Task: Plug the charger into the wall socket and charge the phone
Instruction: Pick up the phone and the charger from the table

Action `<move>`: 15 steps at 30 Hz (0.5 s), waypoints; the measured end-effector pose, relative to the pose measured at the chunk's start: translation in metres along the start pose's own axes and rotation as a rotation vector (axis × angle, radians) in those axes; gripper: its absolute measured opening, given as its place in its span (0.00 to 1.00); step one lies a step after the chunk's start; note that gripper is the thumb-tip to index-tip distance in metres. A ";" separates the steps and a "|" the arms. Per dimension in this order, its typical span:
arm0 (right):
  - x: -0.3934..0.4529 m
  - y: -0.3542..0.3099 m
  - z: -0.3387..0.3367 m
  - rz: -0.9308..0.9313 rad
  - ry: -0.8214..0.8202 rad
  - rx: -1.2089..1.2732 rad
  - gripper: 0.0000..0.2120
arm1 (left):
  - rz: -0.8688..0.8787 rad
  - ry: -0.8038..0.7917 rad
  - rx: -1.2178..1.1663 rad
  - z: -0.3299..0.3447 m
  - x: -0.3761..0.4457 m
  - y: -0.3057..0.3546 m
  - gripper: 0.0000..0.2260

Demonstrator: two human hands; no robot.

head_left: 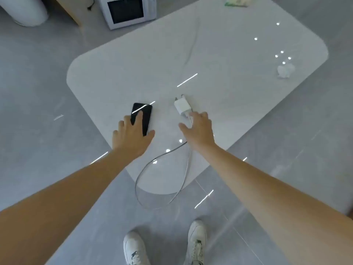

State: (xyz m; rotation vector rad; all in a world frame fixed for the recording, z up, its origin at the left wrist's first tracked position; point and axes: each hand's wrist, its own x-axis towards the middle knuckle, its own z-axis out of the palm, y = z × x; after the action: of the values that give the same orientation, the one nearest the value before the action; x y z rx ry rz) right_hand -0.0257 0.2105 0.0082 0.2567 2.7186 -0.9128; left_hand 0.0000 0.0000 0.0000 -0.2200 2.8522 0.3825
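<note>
- Setting: grey tiled floor [38, 77] and a glossy white table [219, 54] with rounded corners; ceiling lights reflect in both.
- Nearest to us: our two white shoes [196, 240] on the floor, toes toward the table.
- A grey cable [145, 169] loops off the near table edge and runs back up under our right hand.
- Left hand [131, 136]: fingers spread, lying flat over the near end of the black phone [142, 116], thumb at its right edge. Not closed around it.
- Right hand [198, 129]: open, fingers loosely curled, fingertips at the cable end of the white charger [181, 107]. We cannot tell whether they grip anything.
- The charger lies flat on the table, prongs pointing away, just right of the phone.
- Further: a crumpled white object [285, 70] near the right edge; a green packet [236, 1] at the far end.
- Beyond the table: a white microwave [127, 12] on the floor.
</note>
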 end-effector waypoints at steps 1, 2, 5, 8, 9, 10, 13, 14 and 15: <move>0.016 0.001 0.006 0.000 0.044 0.006 0.25 | -0.011 0.020 0.021 0.007 0.015 0.000 0.35; 0.029 0.000 0.009 0.022 0.082 -0.003 0.27 | -0.042 0.043 0.040 0.013 0.028 0.000 0.36; 0.066 -0.001 0.017 0.106 0.076 -0.033 0.33 | -0.105 -0.003 0.097 0.027 0.055 0.000 0.38; 0.088 0.000 0.022 0.171 0.033 -0.029 0.36 | -0.093 0.002 0.175 0.038 0.063 0.003 0.37; 0.095 -0.001 0.024 0.182 0.030 -0.027 0.35 | -0.093 0.021 0.204 0.040 0.068 0.003 0.36; 0.101 -0.001 0.025 0.190 0.030 -0.019 0.34 | -0.098 0.032 0.217 0.040 0.071 0.004 0.35; 0.114 -0.006 0.029 0.238 0.029 0.038 0.32 | -0.102 0.051 0.254 0.042 0.078 0.007 0.33; 0.118 -0.007 0.030 0.257 0.021 0.059 0.31 | -0.101 0.054 0.256 0.042 0.080 0.008 0.32; 0.122 -0.008 0.031 0.272 0.009 0.073 0.31 | -0.101 0.055 0.249 0.042 0.082 0.010 0.32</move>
State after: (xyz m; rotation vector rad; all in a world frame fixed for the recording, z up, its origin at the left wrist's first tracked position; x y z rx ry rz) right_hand -0.1379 0.1957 -0.0477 0.6284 2.5762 -0.9324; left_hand -0.0710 0.0112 -0.0588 -0.3281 2.8924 0.0010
